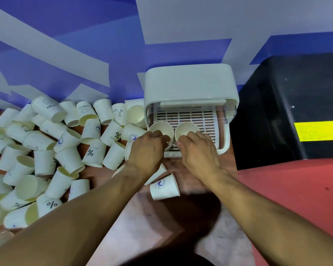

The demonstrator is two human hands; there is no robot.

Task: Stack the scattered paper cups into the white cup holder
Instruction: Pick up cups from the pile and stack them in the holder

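I see the left hand [150,148] with its fingers curled over the near rim of the left cup [161,127], holding it. The right hand [198,150] does the same on the right cup [186,128], its fingertips hooked at the near rim. Both cups stand mouth up, side by side and just about touching, on the near part of the slotted tray [190,116] inside the holder [188,83]. The holder sits on the tabletop [161,227] against the far wall, and its white hood covers the far part of the tray.

Just near of the hands, between my forearms, one printed cup [164,187] lies on its side. Left of the holder, the pile of cups [46,150] spreads over the tabletop from the far wall to the near left. Most lie tipped over and some are jammed against each other, with prints such as "HELLO" and "%" showing.

Right of the holder stands a black box [286,102] with a yellow label [317,130]; I cannot read the label. Near of the box runs a red surface [296,189]. The wall [65,54] behind is blue with white shapes.
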